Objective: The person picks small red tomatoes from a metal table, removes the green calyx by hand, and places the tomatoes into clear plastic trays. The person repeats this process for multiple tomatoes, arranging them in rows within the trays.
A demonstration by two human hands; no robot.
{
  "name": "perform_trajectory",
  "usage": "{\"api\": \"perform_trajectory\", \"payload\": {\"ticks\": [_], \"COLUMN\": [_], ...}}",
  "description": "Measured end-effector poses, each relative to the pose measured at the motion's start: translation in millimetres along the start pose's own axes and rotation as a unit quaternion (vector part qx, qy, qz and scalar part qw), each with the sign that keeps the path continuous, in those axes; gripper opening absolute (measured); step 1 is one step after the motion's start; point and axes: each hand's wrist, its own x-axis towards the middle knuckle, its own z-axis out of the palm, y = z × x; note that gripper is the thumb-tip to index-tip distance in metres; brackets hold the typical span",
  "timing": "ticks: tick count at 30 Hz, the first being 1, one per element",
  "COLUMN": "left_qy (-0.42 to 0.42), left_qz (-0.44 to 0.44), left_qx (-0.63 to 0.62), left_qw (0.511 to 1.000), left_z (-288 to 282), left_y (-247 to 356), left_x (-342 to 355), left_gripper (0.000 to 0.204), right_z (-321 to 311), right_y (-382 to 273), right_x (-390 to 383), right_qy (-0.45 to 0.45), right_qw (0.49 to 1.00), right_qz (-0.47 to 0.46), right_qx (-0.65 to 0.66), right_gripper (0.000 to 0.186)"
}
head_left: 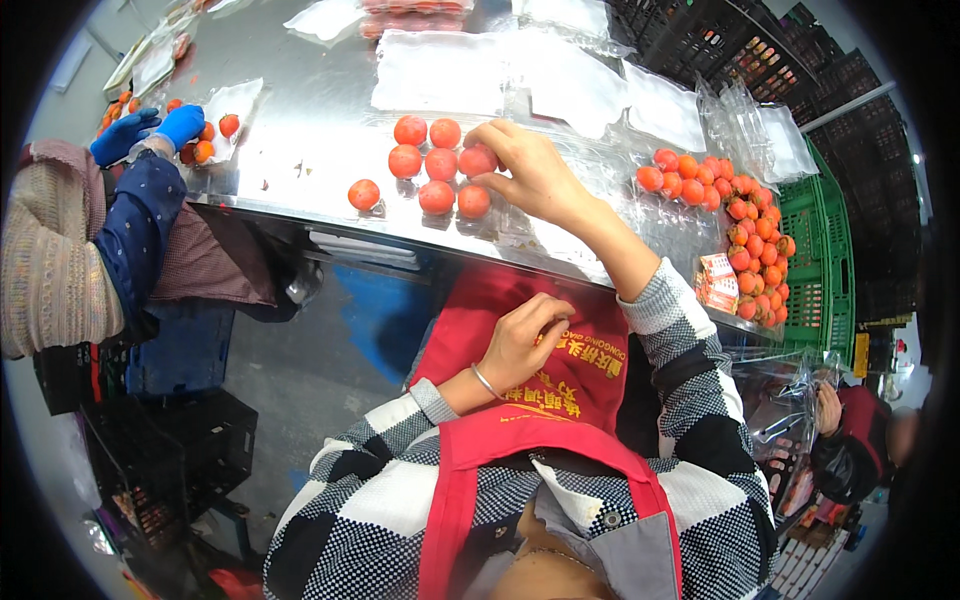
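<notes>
My right hand (525, 175) is over the steel table (300, 150), thumb and fingers closed round a red round fruit (475, 160) at the right of a small group. Several similar fruits (440, 164) sit there on clear plastic; a single one (363, 195) lies to their left. At the right end is a larger cluster (680, 180) beside a small printed packet (717, 282). My left hand (525, 335) hangs low in front of my red apron (590, 400), fingers curled; whatever they might hold is hidden.
Blue-gloved co-worker hands (175, 130) handle fruit at the left. White padded sheets (435, 70) line the back. Green crates (830, 250) and black crates (720, 40) stand rightward, black crates (170, 450) at lower left. Another person (850, 440) is at lower right.
</notes>
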Motion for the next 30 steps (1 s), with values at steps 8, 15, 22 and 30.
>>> {"api": "perform_trajectory", "payload": {"ticks": [8,15,22,30], "left_qy": [0.001,-0.005,-0.024,0.030], "left_qz": [-0.007,-0.011,-0.037,0.104], "left_qx": [-0.007,-0.010,-0.015,0.108], "left_qw": [1.000,1.000,0.999,0.988], "left_z": [-1.5,0.0,2.4,-20.4], "left_y": [-2.5,-3.5,0.1,20.7], "left_x": [-0.8,-1.4,-1.0,28.7], "left_gripper": [0.018,0.019,0.019,0.019], "right_z": [2.0,3.3,9.2,-44.9], "right_y": [3.5,0.2,0.2,-4.8], "right_x": [-1.5,-4.9,-7.8,-91.7], "right_qy": [-0.014,-0.022,-0.014,0.202], "right_qw": [1.000,0.999,0.999,0.976], "right_qz": [0.004,-0.011,-0.016,0.073], "right_qx": [0.025,-0.022,-0.035,-0.043], "right_gripper": [0.038,0.029,0.033,0.036]}}
